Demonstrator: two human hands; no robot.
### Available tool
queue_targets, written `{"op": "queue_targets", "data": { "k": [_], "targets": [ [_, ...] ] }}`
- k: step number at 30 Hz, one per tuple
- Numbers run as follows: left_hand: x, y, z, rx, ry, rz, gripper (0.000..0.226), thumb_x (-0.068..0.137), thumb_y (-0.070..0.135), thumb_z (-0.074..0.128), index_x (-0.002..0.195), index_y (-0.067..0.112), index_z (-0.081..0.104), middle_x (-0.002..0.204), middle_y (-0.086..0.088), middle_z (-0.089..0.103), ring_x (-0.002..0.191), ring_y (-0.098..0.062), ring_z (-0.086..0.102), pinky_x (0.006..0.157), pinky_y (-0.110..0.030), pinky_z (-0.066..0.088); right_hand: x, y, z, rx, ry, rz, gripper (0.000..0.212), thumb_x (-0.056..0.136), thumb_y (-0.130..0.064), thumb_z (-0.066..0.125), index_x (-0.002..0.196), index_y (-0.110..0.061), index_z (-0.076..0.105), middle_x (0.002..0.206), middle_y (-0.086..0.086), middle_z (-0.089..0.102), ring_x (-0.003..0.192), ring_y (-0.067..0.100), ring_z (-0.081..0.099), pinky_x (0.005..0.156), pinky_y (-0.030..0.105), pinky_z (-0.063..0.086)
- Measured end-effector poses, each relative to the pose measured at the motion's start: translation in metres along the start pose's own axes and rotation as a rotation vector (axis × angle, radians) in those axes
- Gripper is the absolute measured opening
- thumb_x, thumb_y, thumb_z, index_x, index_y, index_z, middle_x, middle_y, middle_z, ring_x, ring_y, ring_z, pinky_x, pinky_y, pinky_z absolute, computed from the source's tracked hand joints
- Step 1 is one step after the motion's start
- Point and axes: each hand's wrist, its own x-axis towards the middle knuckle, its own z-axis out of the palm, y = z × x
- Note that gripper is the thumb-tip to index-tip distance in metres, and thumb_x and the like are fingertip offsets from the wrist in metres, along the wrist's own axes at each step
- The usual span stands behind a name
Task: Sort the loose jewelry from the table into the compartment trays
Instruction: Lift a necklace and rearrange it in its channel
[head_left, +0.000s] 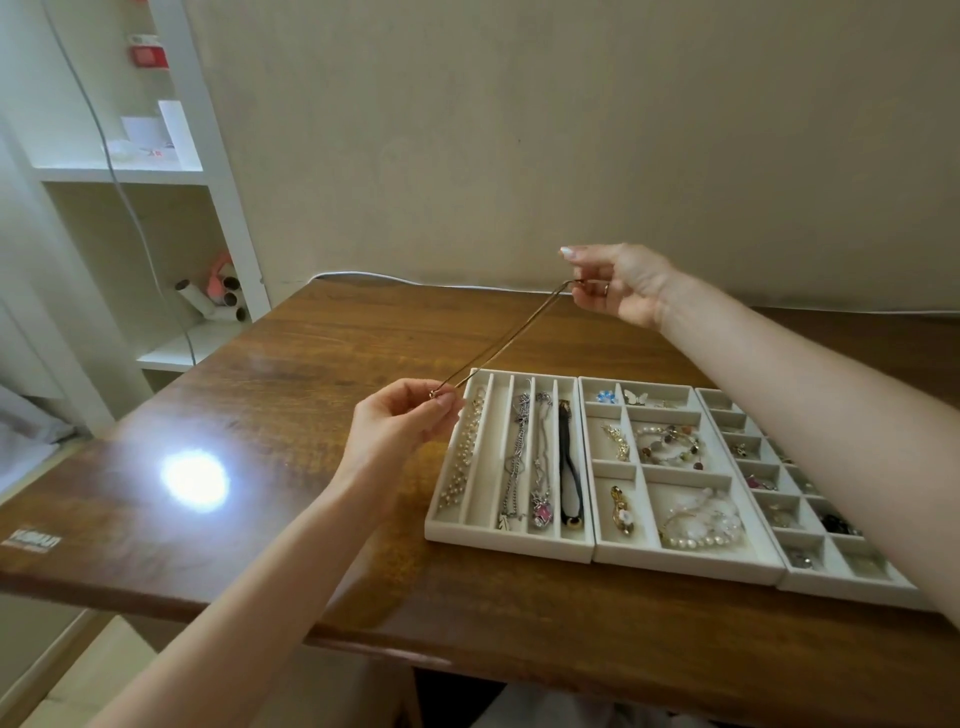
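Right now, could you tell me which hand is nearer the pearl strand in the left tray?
Left. The left hand is beside the pearl strand, at its far end; the right hand is raised beyond the tray.

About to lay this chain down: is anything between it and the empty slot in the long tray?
Nothing visible. The chain hangs taut between left hand and right hand; the slot lies bare.
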Motion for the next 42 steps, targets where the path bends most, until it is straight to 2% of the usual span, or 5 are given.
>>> {"op": "queue_targets", "data": {
  "k": [4,15,22,30,42],
  "targets": [
    [0.001,0.002,-0.001,-0.119,-0.027,-0.055,0.016,0.086,0.017,0.062,0.088,0.003,0.069,0.086,-0.008,0.072,0.086,-0.017,0.070,0.076,-0.024,0.056,0.001,0.008,-0.004,-0.164,0.020,-0.023,0.017,0.083,0.005,0.063,0.088,-0.011,0.065,0.080,0.003,0.057,0.063,0.010,0.050,0.050,0.017,0.047],
    [-0.005,0.003,0.000,0.210,-0.070,-0.056,0.009,0.081,0.000,0.067,0.087,0.005,0.063,0.081,-0.007,0.070,0.074,-0.014,0.068,0.066,-0.021,0.055,0.004,0.015,-0.001,-0.546,0.008,-0.264,0.026,0.081,0.011,0.063,0.104,-0.001,0.065,0.085,0.004,0.058,0.078,0.011,0.058,0.058,0.015,0.053],
    [-0.008,0.014,0.004,0.307,-0.144,-0.107,0.007,0.080,0.007,0.069,0.086,0.005,0.067,0.069,-0.002,0.067,0.062,-0.010,0.068,0.056,-0.018,0.054,0.005,0.013,0.001,-0.578,-0.011,-0.387,0.023,0.080,0.012,0.064,0.096,-0.003,0.068,0.080,0.006,0.061,0.074,0.016,0.063,0.067,0.021,0.057],
    [-0.014,0.027,0.005,0.388,-0.308,-0.224,0.011,0.078,0.008,0.069,0.084,0.004,0.061,0.088,-0.015,0.072,0.073,-0.017,0.071,0.067,-0.027,0.058,0.001,0.011,0.005,-0.569,-0.026,-0.400,0.019,0.081,0.010,0.064,0.088,-0.008,0.068,0.079,0.010,0.065,0.065,0.016,0.065,0.061,0.024,0.057],
    [-0.020,0.028,0.008,0.459,-0.346,-0.240,0.016,0.079,0.010,0.071,0.084,0.003,0.058,0.085,-0.011,0.074,0.076,-0.017,0.069,0.063,-0.022,0.056,-0.002,0.011,0.007,-0.605,-0.029,-0.378,0.016,0.083,0.005,0.066,0.083,-0.011,0.069,0.075,0.008,0.064,0.053,0.011,0.061,0.049,0.021,0.053]
  ]
}}
